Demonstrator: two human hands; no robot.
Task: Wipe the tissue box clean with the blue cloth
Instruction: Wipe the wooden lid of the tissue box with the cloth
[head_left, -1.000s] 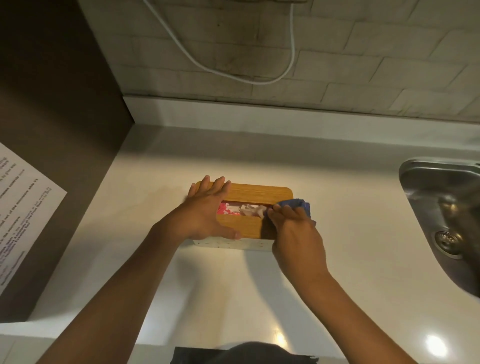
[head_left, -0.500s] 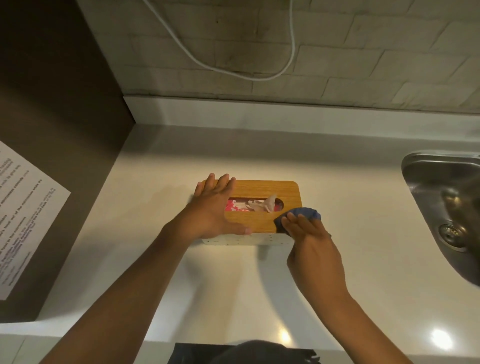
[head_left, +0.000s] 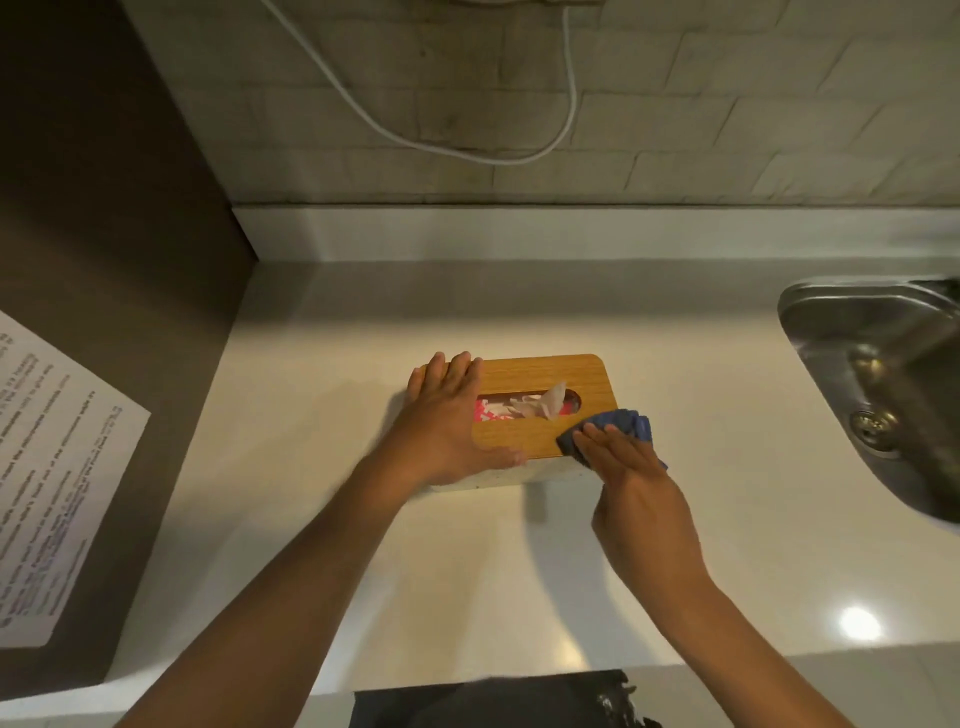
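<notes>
A tissue box (head_left: 540, 375) with a wooden lid and a pale speckled base stands in the middle of the white counter. A white tissue pokes out of its oval slot. My left hand (head_left: 447, 421) lies flat over the box's left end, fingers straight, thumb along the near edge. My right hand (head_left: 631, 478) presses the bunched blue cloth (head_left: 621, 423) against the lid's near right corner with straight fingers on top of it. Part of the cloth is hidden under that hand.
A steel sink (head_left: 883, 384) is set into the counter at the right. A dark panel with a printed sheet (head_left: 52, 467) borders the left side. A white cable (head_left: 467, 130) hangs on the brick wall behind. The counter's front edge runs close below my arms.
My right hand has slid the blue cloth from the lid's near middle to its near right corner. My left hand stays on the box's left end. The camera has shifted slightly.
</notes>
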